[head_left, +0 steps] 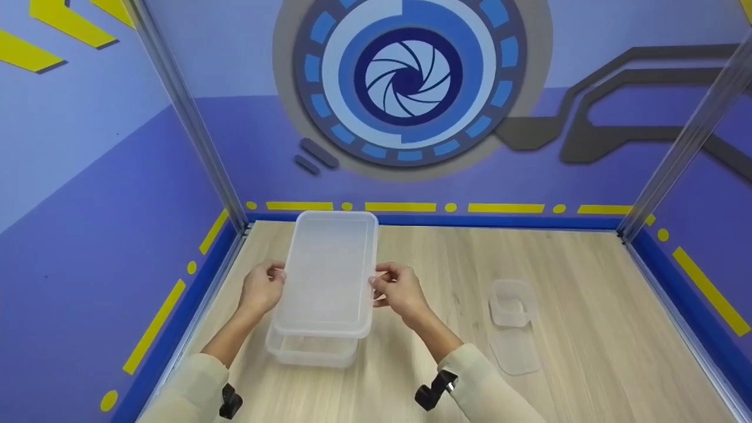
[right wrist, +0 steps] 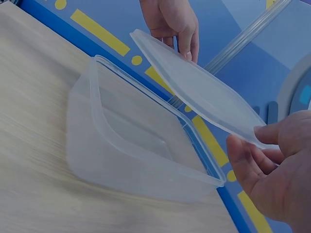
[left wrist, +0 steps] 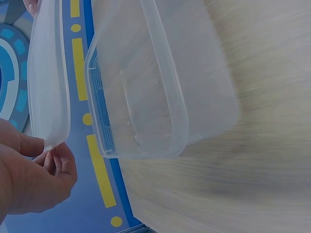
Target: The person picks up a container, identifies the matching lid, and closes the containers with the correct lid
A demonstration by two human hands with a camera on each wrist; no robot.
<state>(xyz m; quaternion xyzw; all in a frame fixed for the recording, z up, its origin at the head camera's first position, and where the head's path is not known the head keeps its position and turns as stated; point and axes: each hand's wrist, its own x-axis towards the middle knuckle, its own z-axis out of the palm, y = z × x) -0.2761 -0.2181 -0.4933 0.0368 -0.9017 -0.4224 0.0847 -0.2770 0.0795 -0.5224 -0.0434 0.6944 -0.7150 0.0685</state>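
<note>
A translucent rectangular lid [head_left: 329, 273] is held level between both hands, above a large clear plastic food container [head_left: 314, 351]. My left hand [head_left: 262, 288] pinches the lid's left long edge between thumb and fingers. On the opposite edge, my right hand [head_left: 399, 289] pinches it the same way. Both wrist views show a gap between the lid [left wrist: 48, 77] and the container's rim [right wrist: 141, 145]. The container stands upright on the table with its top uncovered. In the head view the lid hides most of it.
To the right on the wooden table [head_left: 587, 329] stands a small clear container [head_left: 512, 314], with its loose small lid [head_left: 516, 352] lying in front of it. Printed blue and purple panels [head_left: 446, 188] wall the table at the back and sides. Metal posts [head_left: 188, 106] rise at the back corners.
</note>
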